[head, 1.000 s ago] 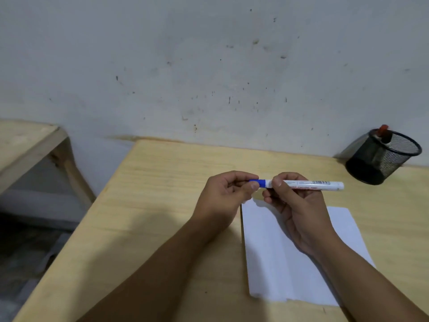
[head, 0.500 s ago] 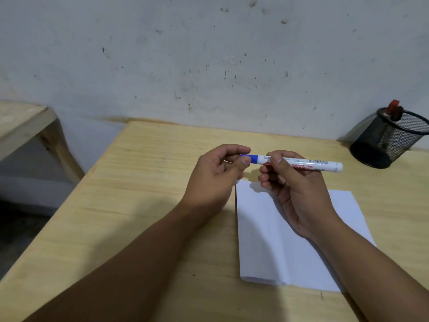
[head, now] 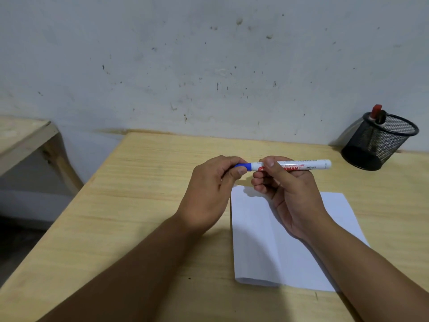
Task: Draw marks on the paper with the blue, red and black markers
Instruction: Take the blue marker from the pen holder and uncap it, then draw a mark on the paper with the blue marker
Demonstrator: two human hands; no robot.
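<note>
At the far left, a second pale wooden surface (head: pixel 21 135) stands apart from the light wooden tabletop (head: pixel 144 205) that carries everything else.

Moving right, the left hand (head: pixel 209 194) hovers above the tabletop with its fingers curled; thumb and forefinger pinch the blue cap (head: pixel 243 166) at the end of the white-barrelled blue marker (head: pixel 292 165). That grip is closed tight on the cap, with only a little blue showing past the fingertips. The marker lies level in the air, cap end to the left, above the far edge of the paper.

The right hand (head: pixel 292 196) holds the barrel just beside the cap, thumb on top and fingers curled beneath, so its grip is closed round the marker too. The two hands are very near each other along the marker. This looks like the uncapping step, with no drawing yet begun.

Below them lies the white sheet of paper (head: pixel 278 252), flat on the tabletop and bearing no marks that can be seen. It is thin and light, likely to slide under a pen stroke, so pressing it down with the free hand would help. The marker is light, stiff and smooth; holding it near the tip end should give control.

At the far right a black wire-mesh pen cup (head: pixel 380 145) stands near the wall, holding a red-capped marker (head: pixel 375 110) and a dark-capped marker (head: pixel 381 116).
</note>
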